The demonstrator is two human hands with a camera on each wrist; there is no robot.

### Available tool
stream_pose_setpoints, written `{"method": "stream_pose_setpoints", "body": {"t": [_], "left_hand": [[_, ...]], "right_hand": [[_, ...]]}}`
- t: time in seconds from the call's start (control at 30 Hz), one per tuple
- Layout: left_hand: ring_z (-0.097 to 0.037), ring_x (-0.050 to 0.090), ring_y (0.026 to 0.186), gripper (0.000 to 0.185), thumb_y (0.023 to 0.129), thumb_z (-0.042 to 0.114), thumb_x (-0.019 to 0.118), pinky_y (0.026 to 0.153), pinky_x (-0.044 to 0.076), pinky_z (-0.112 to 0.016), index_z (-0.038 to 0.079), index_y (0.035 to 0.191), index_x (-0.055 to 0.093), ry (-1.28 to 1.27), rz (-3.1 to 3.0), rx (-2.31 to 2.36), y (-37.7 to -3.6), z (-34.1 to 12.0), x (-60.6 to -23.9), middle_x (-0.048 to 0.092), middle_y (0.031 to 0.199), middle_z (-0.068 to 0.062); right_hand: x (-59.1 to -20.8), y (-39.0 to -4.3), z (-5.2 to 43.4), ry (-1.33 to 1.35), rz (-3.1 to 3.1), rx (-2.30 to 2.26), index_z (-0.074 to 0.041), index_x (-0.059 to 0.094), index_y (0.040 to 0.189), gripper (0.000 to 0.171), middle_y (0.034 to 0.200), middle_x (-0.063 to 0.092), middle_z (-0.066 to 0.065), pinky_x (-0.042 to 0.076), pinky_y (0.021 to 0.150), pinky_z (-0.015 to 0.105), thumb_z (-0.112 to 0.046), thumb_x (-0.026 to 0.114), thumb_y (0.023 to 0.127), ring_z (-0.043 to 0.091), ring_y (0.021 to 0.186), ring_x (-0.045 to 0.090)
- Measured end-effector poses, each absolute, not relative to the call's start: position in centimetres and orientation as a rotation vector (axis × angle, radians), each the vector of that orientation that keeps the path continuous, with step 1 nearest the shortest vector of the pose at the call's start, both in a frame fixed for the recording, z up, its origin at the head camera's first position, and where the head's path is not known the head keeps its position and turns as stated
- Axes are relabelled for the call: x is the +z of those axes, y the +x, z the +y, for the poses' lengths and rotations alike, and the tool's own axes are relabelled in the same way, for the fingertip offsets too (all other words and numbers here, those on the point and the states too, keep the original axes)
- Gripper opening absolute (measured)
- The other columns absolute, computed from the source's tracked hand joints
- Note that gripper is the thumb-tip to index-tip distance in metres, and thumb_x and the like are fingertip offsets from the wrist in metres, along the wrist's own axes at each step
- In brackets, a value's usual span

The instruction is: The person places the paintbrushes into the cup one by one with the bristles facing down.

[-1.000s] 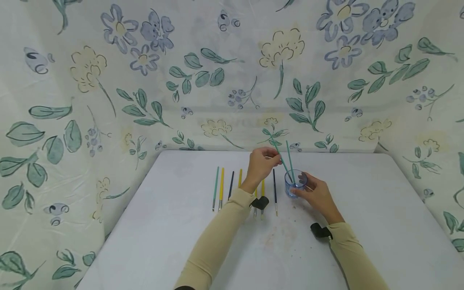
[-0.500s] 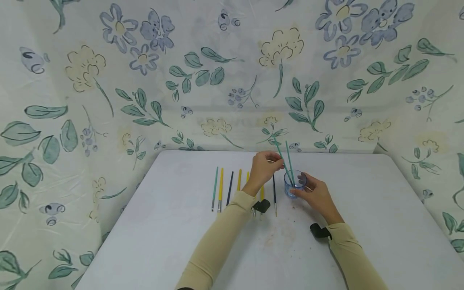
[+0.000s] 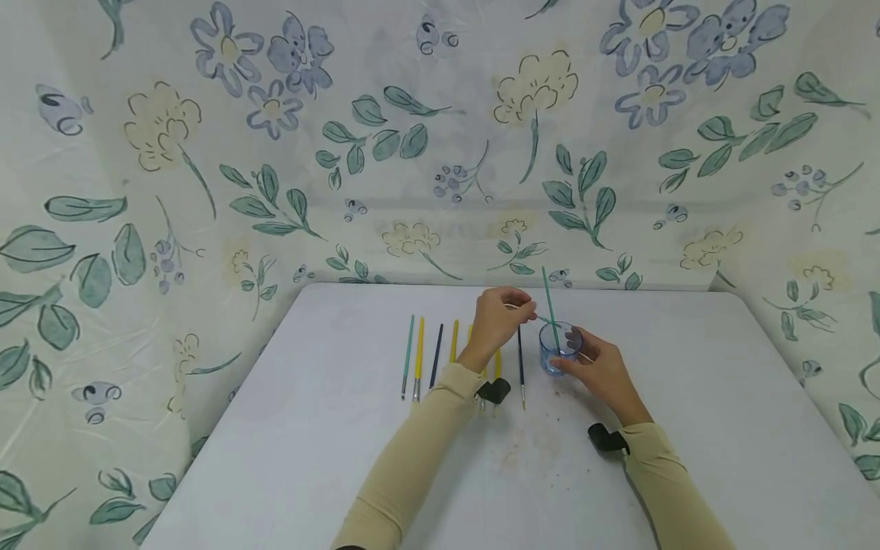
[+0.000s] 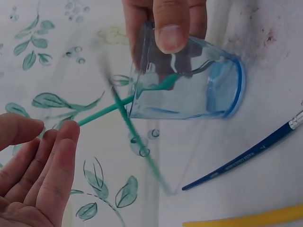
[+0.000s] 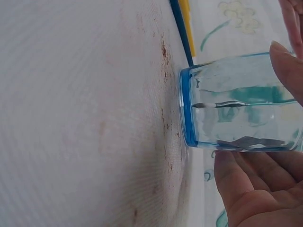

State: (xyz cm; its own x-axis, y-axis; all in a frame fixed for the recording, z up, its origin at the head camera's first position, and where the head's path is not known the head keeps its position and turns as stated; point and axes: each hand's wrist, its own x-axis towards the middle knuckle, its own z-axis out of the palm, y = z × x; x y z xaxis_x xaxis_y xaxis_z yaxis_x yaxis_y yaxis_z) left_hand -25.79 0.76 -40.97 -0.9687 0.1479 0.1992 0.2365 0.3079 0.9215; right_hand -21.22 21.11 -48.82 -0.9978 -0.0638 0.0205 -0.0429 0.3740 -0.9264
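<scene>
Near the table's [image 3: 687, 397] far edge, right of centre, stands a small clear blue-tinted cup [image 3: 560, 349], right hand [image 3: 600, 368] curled round its wall, one green brush [image 3: 550, 299] upright inside. Left hand [image 3: 496, 318] pinching a second green brush [image 4: 102, 112] by its handle end, head already in the cup. Thin, stiff and light, likely slick when wet, so best gripped mid-handle; cup probably light and easily tipped, hence steadied low; more brushes [image 3: 429, 355] in a row just left.
</scene>
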Motion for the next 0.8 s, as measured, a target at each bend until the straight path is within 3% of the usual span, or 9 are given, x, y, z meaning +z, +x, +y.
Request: {"method": "stream_pose_setpoints", "body": {"t": [0.07,0.3,0.47,0.57,0.7,0.8], "left_hand": [[-0.018,0.077,0.078,0.014,0.095,0.015,0.072,0.071,0.057,-0.020,0.003,0.102,0.075,-0.378,-2.476,-1.762,-25.9,0.5,-41.1,0.079,0.095,-0.014],[-0.034,0.079,0.082,0.016,0.096,0.012,0.068,0.064,0.057,-0.019,-0.001,0.101,0.075,-0.221,-2.503,-1.684,-27.3,-0.9,-42.6,0.078,0.093,-0.018],[-0.023,0.078,0.073,0.023,0.097,0.014,0.066,0.066,0.063,-0.024,-0.006,0.105,0.075,-0.016,-2.647,-1.725,-29.0,-0.8,-44.0,0.079,0.092,-0.020],[-0.017,0.074,0.065,0.025,0.098,0.015,0.065,0.060,0.060,-0.022,-0.006,0.104,0.076,0.006,-2.750,-1.576,-30.4,-0.7,-44.3,0.079,0.090,-0.019],[-0.017,0.067,0.054,0.023,0.096,0.013,0.064,0.045,0.044,-0.019,-0.004,0.083,0.074,-0.008,-2.852,-1.266,-33.1,-0.1,-44.4,0.076,0.073,-0.014],[-0.019,0.065,0.049,0.032,0.095,0.011,0.064,0.040,0.041,-0.019,0.002,0.064,0.060,-0.009,-2.904,-1.165,-34.8,0.7,-44.6,0.067,0.057,-0.009]], "right_hand": [[-48.8,-21.2,21.2,-0.107,2.586,-1.751,0.001,0.036,0.158,0.090,0.158,0.045,0.026,0.041,0.120,0.050,-0.032,0.083,0.088,0.044,0.149,0.042],[-48.9,-21.0,21.3,-0.130,2.598,-1.749,0.002,0.037,0.157,0.090,0.156,0.048,0.027,0.042,0.119,0.050,-0.031,0.084,0.088,0.044,0.148,0.044],[-49.1,-21.1,21.6,-0.075,2.586,-1.739,0.001,0.035,0.158,0.091,0.158,0.047,0.026,0.042,0.119,0.047,-0.030,0.083,0.088,0.043,0.150,0.042],[-49.1,-21.3,21.4,-0.064,2.573,-1.733,0.000,0.034,0.159,0.093,0.159,0.045,0.025,0.041,0.120,0.046,-0.034,0.083,0.088,0.042,0.151,0.041],[-49.3,-21.6,21.4,-0.057,2.552,-1.770,0.000,0.035,0.159,0.092,0.158,0.047,0.024,0.042,0.119,0.045,-0.031,0.084,0.087,0.041,0.151,0.042],[-49.5,-21.7,21.4,-0.049,2.537,-1.794,0.000,0.037,0.158,0.090,0.157,0.048,0.023,0.043,0.118,0.043,-0.026,0.085,0.087,0.040,0.150,0.043]]}}
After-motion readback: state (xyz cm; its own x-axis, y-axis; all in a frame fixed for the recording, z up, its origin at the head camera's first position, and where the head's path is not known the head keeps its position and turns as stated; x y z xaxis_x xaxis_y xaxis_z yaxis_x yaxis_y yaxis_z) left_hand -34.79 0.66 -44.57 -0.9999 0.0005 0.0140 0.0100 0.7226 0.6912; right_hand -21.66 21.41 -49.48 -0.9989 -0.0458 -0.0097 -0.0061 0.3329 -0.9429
